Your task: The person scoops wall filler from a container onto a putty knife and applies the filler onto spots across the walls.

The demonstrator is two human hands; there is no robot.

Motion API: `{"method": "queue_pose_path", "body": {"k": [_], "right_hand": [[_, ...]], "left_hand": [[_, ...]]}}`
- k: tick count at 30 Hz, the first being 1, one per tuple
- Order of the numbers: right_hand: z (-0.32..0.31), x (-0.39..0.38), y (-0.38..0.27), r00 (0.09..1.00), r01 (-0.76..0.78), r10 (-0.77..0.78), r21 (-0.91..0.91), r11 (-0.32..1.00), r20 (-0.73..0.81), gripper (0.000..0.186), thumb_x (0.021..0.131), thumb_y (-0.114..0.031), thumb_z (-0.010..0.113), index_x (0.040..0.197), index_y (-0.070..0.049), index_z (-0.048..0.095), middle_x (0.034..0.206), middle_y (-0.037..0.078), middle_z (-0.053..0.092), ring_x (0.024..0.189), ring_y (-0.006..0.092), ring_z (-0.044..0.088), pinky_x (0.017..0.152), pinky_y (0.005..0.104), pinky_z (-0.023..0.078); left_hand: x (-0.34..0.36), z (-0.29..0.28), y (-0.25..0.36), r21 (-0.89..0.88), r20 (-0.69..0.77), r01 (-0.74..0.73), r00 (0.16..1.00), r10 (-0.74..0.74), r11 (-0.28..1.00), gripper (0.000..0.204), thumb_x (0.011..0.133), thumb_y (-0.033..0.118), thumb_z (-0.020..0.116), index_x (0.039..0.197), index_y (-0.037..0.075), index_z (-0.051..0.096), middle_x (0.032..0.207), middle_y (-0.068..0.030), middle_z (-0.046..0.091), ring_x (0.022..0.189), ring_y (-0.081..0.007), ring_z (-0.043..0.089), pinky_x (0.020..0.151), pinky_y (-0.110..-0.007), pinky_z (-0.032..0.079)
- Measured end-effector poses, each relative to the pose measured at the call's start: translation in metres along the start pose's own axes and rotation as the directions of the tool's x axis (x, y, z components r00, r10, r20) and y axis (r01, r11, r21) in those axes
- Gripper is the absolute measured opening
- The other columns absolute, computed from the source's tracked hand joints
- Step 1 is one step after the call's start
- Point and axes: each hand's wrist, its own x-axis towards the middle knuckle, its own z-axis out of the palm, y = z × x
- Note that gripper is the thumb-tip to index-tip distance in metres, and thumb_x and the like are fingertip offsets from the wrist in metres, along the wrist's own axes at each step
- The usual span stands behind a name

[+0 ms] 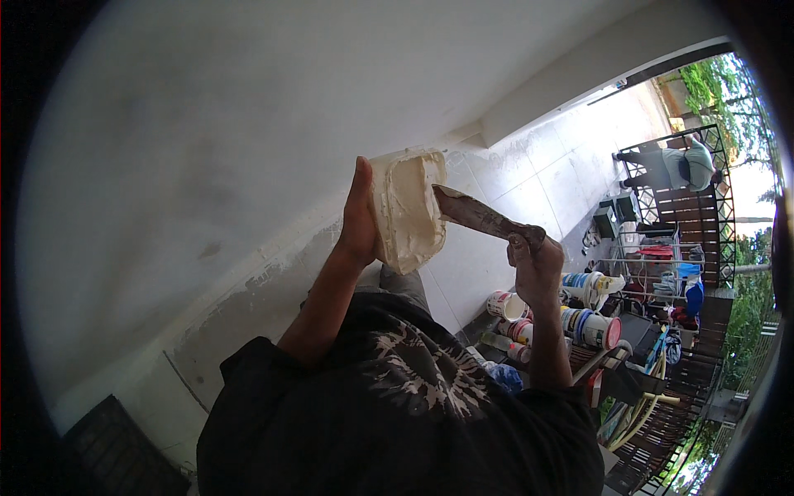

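Note:
My left hand (359, 217) grips a clear plastic tub (382, 207) from its left side, holding it up in front of me. Cream-coloured filler paste (418, 217) fills the tub, with a smeared, uneven surface. In my right hand (538, 266) is a putty knife (480, 217), my fingers closed around its handle. Its paste-stained blade points left, and its tip is at the tub's right rim; whether it touches the paste I cannot tell. Dried smears mark my right hand.
A white wall (207, 124) rises on the left above a tiled floor (463, 281). Several paint buckets (591, 326) stand at the right, beside a drying rack (657, 269). Farther off, another person (678, 168) bends near a dark metal gate (711, 215). A dark mat (120, 450) lies lower left.

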Motion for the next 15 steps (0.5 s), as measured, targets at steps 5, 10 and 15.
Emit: {"method": "queue_pose_path", "body": {"k": [5,10,15], "right_hand": [[0.0024,-0.0008,0.0007,0.996,0.087,-0.085,-0.108,0.99,0.021,0.018,0.091,-0.014,0.058,0.092,0.002,0.065,0.058,0.003,0.053,0.052,0.0094,0.048,0.049,0.0277,0.039],[0.0013,-0.0008,-0.0028,0.982,0.044,-0.023,-0.106,0.993,0.187,0.013,0.087,-0.006,0.059,0.093,0.004,0.064,0.066,0.013,0.061,0.055,0.0166,0.054,0.052,0.0306,0.042],[0.0032,-0.0086,0.001,0.976,-0.06,0.072,-0.064,0.996,0.205,0.013,0.089,-0.008,0.058,0.09,0.003,0.063,0.06,0.009,0.055,0.053,0.0133,0.048,0.049,0.0304,0.039]], "left_hand": [[0.002,-0.0013,-0.0033,-0.009,0.018,-0.015,1.0,0.015,1.0,0.081,0.091,0.067,0.024,0.13,-0.002,0.042,0.114,-0.0189,0.056,0.101,-0.0285,0.061,0.084,-0.04,0.053],[0.0007,-0.004,-0.0036,0.017,0.006,-0.039,0.999,0.039,0.999,0.08,0.092,0.065,0.025,0.131,-0.003,0.04,0.115,-0.0195,0.056,0.102,-0.0282,0.062,0.084,-0.04,0.054],[0.0024,-0.0048,-0.01,-0.015,0.022,-0.092,0.996,0.092,0.996,0.079,0.093,0.064,0.026,0.133,-0.003,0.038,0.118,-0.0196,0.055,0.105,-0.0282,0.06,0.089,-0.039,0.052]]}}
